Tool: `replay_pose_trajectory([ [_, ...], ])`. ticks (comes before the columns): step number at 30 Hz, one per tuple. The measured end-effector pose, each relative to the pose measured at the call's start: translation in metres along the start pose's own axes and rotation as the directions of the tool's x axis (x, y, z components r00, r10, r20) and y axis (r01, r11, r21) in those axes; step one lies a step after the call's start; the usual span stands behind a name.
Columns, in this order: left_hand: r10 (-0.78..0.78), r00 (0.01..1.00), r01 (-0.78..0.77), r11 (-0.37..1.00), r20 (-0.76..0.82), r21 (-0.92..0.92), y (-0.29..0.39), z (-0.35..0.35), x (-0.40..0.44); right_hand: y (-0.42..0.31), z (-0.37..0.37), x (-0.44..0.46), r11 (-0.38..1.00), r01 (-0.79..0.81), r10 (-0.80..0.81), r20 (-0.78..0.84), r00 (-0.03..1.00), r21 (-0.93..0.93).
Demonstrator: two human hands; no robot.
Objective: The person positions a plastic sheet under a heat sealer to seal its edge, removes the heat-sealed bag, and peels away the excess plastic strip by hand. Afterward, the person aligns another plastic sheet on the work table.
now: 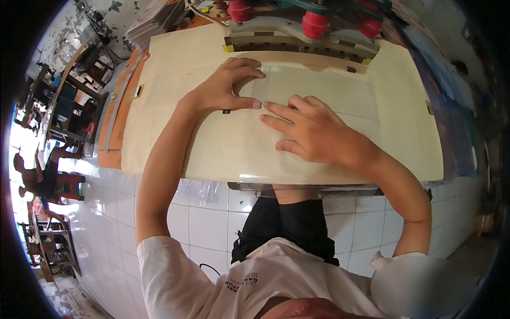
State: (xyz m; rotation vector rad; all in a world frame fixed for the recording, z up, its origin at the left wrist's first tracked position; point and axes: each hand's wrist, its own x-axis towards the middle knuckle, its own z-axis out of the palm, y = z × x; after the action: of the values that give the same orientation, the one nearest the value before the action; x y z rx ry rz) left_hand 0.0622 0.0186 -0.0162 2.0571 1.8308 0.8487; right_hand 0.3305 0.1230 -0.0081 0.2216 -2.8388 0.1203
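A clear plastic sheet [340,87] lies flat on a wide cream board [164,101] in front of me. My left hand [226,87] is curved in a C at the sheet's left side. Its thumb and fingers are apart, and nothing shows between them. My right hand [319,133] rests low over the sheet, fingers stretched out and fingertips close to the left thumb. A small black piece [226,111] sits on the board under the left wrist. Whether either hand pinches a thin edge of the sheet is too fine to make out.
Beyond the sheet stands a machine with a long metal bar [303,48] and red cylindrical parts [316,24]. Stacked sheets [154,24] lie at the back left, blue plastic [451,106] at the right. Another person [40,175] sits far to the left.
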Motion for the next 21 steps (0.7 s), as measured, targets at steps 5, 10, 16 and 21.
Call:
replay_pose_trajectory([
  [5, 0.028, 0.998, -0.031, 0.999, -0.06, -0.042, -0.002, -0.005, -0.001, 0.004, 0.004, 0.0, 0.999, 0.012, -0.009, -0.063, 0.998, 0.045],
  [10, -0.171, 0.908, 0.227, 0.968, -0.383, 0.106, -0.037, -0.046, -0.022, 0.006, 0.011, -0.002, 0.997, 0.015, -0.004, -0.134, 0.991, 0.08],
  [16, -0.68, 0.596, 0.779, 0.619, -0.428, 0.102, -0.109, -0.111, -0.103, 0.007, 0.014, -0.004, 0.996, 0.004, 0.009, -0.139, 0.99, 0.092],
  [21, -0.791, 0.487, 0.868, 0.484, -0.37, 0.107, -0.089, -0.118, -0.104, 0.006, 0.013, -0.003, 0.995, -0.016, 0.027, -0.12, 0.992, 0.095],
])
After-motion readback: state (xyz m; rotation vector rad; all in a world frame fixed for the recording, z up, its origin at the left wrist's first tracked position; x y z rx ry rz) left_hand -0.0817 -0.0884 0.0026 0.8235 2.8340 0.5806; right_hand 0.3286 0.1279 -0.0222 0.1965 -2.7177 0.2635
